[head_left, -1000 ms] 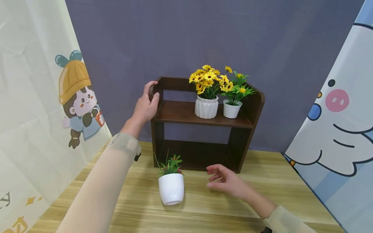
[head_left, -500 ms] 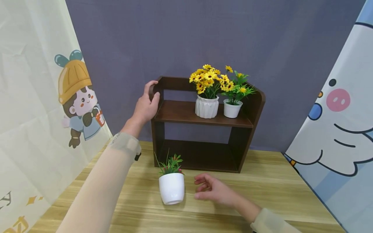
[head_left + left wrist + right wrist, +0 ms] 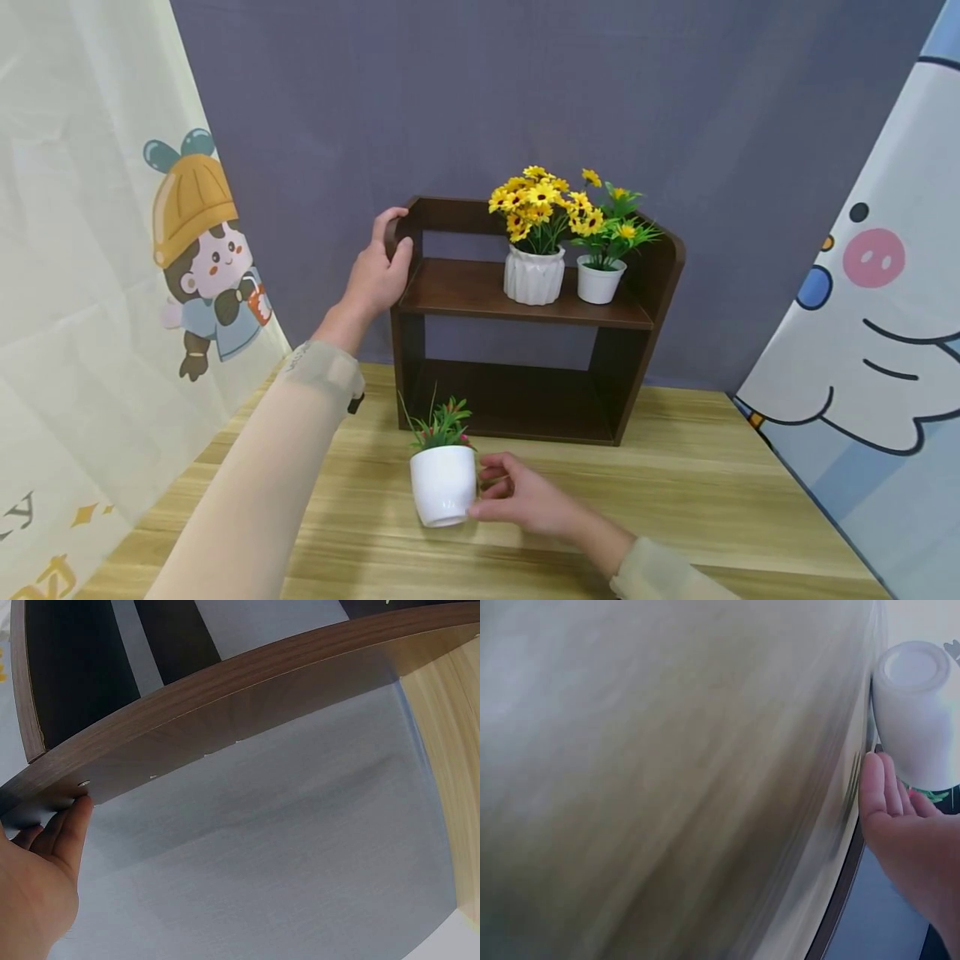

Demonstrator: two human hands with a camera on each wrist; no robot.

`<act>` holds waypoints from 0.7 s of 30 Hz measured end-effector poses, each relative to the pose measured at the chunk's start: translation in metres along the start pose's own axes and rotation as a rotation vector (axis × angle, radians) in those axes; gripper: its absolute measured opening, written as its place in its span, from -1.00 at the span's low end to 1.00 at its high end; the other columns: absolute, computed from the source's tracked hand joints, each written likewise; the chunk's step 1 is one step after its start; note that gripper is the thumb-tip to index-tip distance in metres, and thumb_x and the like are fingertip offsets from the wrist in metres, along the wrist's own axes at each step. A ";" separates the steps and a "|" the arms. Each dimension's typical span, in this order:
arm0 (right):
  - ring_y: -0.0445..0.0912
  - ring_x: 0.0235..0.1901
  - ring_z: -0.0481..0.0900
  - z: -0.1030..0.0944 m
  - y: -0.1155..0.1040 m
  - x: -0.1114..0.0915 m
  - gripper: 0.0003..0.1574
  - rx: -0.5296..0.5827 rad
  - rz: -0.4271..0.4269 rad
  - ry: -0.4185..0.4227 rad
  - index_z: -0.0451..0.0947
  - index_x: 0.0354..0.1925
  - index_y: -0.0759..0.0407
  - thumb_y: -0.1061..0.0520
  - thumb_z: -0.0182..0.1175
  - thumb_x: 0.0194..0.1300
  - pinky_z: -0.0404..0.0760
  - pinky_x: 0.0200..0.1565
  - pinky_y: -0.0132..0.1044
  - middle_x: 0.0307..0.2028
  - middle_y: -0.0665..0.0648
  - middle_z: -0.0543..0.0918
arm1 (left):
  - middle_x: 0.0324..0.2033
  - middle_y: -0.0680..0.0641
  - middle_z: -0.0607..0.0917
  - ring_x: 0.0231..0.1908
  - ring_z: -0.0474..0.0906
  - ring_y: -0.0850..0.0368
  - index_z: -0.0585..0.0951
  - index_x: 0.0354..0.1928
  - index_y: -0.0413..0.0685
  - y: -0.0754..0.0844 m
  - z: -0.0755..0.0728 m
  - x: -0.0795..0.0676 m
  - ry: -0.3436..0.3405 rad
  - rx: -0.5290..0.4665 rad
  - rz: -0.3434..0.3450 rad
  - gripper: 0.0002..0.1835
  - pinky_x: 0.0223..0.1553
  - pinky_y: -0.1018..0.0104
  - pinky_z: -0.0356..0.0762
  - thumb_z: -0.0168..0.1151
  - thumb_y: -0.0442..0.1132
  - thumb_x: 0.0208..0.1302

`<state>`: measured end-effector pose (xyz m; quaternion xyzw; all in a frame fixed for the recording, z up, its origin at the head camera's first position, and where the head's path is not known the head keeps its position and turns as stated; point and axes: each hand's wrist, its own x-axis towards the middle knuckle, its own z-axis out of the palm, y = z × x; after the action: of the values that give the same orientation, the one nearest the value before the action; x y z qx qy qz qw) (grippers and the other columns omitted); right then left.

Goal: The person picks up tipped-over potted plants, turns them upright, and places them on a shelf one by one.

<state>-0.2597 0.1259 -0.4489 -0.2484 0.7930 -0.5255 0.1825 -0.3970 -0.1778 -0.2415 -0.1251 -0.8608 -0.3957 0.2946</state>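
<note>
My left hand grips the upper left side panel of a dark brown two-tier shelf, its thumb at the panel's front. In the left wrist view the fingers press the panel's outer face. A white pot with a small green plant lies on its side before the shelf, base towards me. Just right of the pot is my right hand, fingers loosely bent, thumb tip at the pot's lower edge; contact is unclear. The right wrist view shows the pot's round base.
On the shelf's upper board stand a ribbed white pot of yellow flowers and a smaller white pot with a leafy yellow-flowered plant. The shelf stands on a wood-grain table. A grey curtain hangs behind it.
My right hand has moved left across the table, from right of the shelf's middle to beside the lying pot. The left hand stays on the shelf panel; the pot has not moved.
</note>
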 end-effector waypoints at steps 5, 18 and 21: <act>0.02 0.14 0.70 0.008 -0.002 0.008 0.18 -0.004 0.023 0.021 0.24 0.57 0.43 -0.15 0.56 0.33 0.73 0.13 -0.05 0.31 0.31 0.63 | -0.68 -0.02 0.35 -0.71 0.24 0.03 0.11 0.64 0.56 0.000 0.000 0.000 -0.006 -0.011 -0.001 -0.47 -0.59 0.11 0.34 -0.17 0.13 0.75; 0.00 0.06 0.66 0.024 -0.004 0.022 0.10 0.050 0.035 0.053 0.30 0.46 0.48 -0.13 0.57 0.31 0.66 0.09 -0.16 0.07 0.25 0.68 | -0.69 0.00 0.36 -0.70 0.27 0.04 0.11 0.65 0.53 -0.001 0.000 0.001 -0.008 -0.006 0.009 -0.45 -0.57 0.10 0.36 -0.18 0.15 0.75; -0.01 0.05 0.67 0.027 -0.003 0.024 0.05 0.065 0.035 0.056 0.30 0.43 0.50 -0.09 0.56 0.33 0.68 0.09 -0.16 0.07 0.26 0.68 | -0.69 0.01 0.37 -0.70 0.28 0.04 0.11 0.65 0.56 -0.001 0.000 0.001 -0.006 -0.009 0.010 -0.46 -0.57 0.10 0.36 -0.18 0.14 0.75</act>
<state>-0.2631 0.0908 -0.4567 -0.2134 0.7846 -0.5545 0.1774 -0.3979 -0.1783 -0.2417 -0.1319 -0.8592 -0.3979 0.2934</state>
